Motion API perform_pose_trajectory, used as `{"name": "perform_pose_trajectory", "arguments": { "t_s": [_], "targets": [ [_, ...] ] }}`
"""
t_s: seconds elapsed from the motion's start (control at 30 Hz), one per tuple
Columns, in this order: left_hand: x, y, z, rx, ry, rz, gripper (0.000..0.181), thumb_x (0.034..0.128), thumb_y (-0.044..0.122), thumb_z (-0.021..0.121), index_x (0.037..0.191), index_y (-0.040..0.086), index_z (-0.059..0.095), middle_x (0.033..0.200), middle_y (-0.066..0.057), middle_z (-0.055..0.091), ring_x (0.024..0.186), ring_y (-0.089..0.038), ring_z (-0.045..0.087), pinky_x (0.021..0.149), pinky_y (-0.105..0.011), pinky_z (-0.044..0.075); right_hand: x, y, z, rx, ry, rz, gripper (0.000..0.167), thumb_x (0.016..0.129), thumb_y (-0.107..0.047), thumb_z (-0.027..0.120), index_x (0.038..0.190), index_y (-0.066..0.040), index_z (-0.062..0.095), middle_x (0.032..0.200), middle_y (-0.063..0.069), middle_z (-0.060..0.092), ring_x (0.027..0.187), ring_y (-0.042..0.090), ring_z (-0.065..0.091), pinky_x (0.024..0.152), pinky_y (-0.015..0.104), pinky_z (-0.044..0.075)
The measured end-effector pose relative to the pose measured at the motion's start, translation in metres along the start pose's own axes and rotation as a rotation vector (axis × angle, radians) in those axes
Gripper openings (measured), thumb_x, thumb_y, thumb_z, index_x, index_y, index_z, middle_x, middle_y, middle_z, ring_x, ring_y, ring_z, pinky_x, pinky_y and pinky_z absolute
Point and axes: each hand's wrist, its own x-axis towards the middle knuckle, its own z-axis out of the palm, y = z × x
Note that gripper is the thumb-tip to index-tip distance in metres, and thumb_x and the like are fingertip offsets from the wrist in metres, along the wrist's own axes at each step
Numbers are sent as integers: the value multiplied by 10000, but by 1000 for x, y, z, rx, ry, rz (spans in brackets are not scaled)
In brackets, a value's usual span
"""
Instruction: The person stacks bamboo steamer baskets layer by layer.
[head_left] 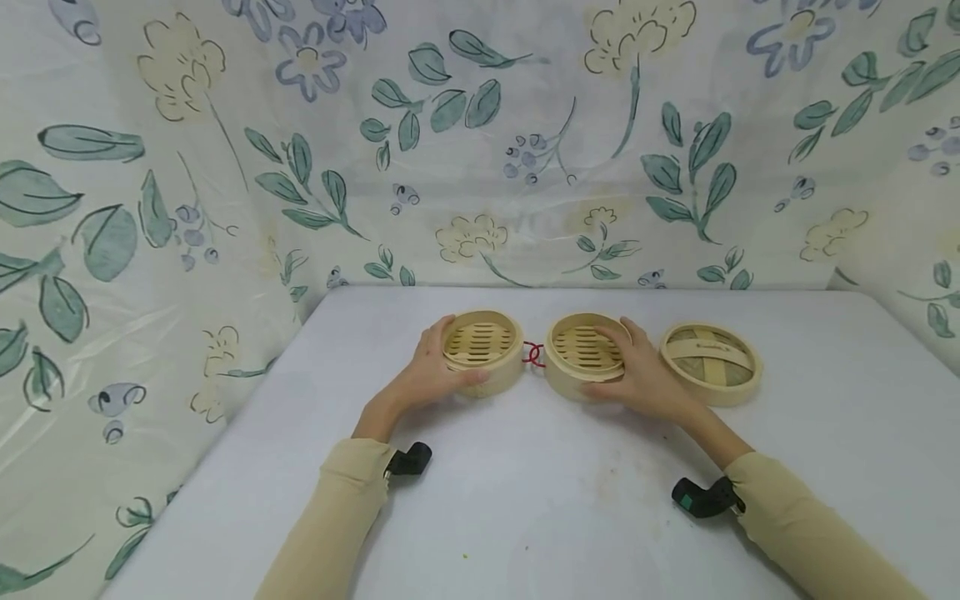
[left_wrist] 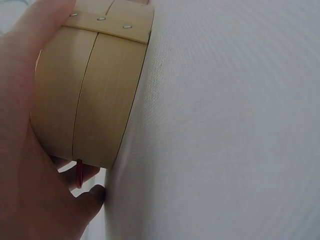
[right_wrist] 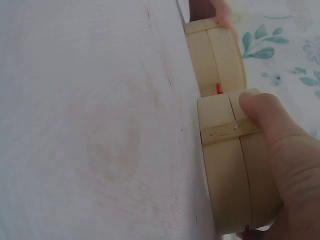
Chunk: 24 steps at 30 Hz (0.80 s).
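Two round bamboo steamer baskets with slatted bases stand side by side on the white table. My left hand (head_left: 427,375) grips the left steamer basket (head_left: 501,379), thumb along its front wall and fingers around its far left side. The right steamer basket (head_left: 561,379) is held by my right hand (head_left: 647,377), its thumb on the front and its fingers over the right rim. Red loop handles (head_left: 533,354) meet in the narrow gap between the baskets. In the left wrist view, another red loop (left_wrist: 79,175) sticks out near my left fingers.
A woven bamboo steamer lid (head_left: 712,354) lies just right of the right basket, close to my right hand. The white table (head_left: 540,500) ends at a floral cloth (head_left: 450,167) hung behind and at the sides. Faint stains mark the table.
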Motion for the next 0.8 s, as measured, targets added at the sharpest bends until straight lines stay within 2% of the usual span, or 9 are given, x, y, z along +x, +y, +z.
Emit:
{"name": "perform_pose_trajectory", "arguments": {
  "t_s": [0.33, 0.53, 0.8],
  "targets": [
    [2, -1, 0, 2, -8, -15, 1189, 738, 581, 783, 1580, 182, 45, 1586, -178, 161, 1458, -366, 215, 1155, -597, 231, -2, 2, 1, 32, 8, 27, 895, 816, -450, 787, 1526, -139, 339, 1602, 281, 12, 1446, 529, 125, 1100, 700, 231],
    [3, -2, -1, 12, -9, -22, 1190, 735, 577, 783, 1579, 189, 38, 1600, -174, 137, 1460, -368, 207, 1154, -599, 228, -2, -2, 0, -17, 18, 63, 965, 786, -516, 790, 1538, -113, 339, 1615, 246, 63, 1434, 509, 211, 1091, 669, 291],
    [2, -1, -1, -12, -8, -25, 1190, 732, 530, 804, 1578, 189, 39, 1602, -179, 118, 1453, -371, 205, 1155, -598, 227, -3, -4, -3, -53, 33, 78, 1077, 769, -550, 791, 1563, -61, 254, 1608, 255, 96, 1437, 499, 210, 1104, 648, 293]
  ]
}}
